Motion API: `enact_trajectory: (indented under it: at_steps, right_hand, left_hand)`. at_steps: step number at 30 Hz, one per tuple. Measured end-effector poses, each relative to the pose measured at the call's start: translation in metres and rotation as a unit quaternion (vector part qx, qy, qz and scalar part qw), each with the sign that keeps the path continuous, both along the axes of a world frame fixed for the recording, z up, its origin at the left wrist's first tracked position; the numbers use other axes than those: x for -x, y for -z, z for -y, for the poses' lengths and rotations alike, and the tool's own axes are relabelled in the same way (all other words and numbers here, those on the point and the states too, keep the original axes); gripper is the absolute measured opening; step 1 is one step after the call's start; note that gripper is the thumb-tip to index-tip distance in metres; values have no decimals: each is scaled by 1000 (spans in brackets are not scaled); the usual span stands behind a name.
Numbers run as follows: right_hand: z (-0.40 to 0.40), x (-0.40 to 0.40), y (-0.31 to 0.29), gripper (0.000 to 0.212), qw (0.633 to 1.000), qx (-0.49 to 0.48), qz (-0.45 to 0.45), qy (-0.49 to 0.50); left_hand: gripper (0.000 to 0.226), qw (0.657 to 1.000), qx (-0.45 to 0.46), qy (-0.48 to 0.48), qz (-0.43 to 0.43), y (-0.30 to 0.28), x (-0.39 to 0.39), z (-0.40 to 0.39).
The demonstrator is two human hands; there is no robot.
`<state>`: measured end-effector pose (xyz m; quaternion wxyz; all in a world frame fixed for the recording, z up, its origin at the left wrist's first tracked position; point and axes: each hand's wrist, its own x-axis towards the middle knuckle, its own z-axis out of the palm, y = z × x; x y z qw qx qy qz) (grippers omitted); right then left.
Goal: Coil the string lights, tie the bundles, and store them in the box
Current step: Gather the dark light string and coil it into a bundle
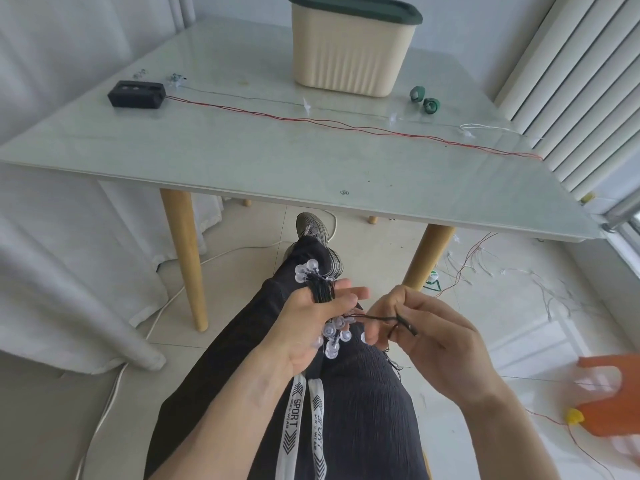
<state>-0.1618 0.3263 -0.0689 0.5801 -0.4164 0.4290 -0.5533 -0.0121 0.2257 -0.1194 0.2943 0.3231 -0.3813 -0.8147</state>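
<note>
Taking the box [349, 50] as the landmark: it stands lidded at the far middle of the tabletop [242, 161]. Nearer than the box, a red wire [346, 126] crosses the surface from a black battery case [136, 94] far to the box's left out to the right edge. Two green rolls [424, 100] sit just right of the box. The strip between that wire and the near edge lies open. Below, both hands work over the lap, apart from the tabletop.
</note>
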Motion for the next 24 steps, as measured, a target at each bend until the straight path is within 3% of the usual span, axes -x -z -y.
enact_trajectory:
  at_steps: [3, 8, 17, 24]
  right_hand:
    - [0, -2, -5, 22, 998, 12, -39, -49]
    - [0, 2, -5, 19, 996, 9, -58, -71]
    - [9, 6, 5, 25, 995, -8, -13, 96]
    - [16, 6, 10, 14, 987, -18, 13, 161]
  left_hand:
    - [16, 1000, -7, -16, 26, -1, 2, -1]
    - [14, 999, -24, -23, 21, -7, 1, 0]
    - [36, 998, -29, 55, -18, -5, -4, 1]
    - [32, 987, 15, 153, -39, -6, -12, 2]
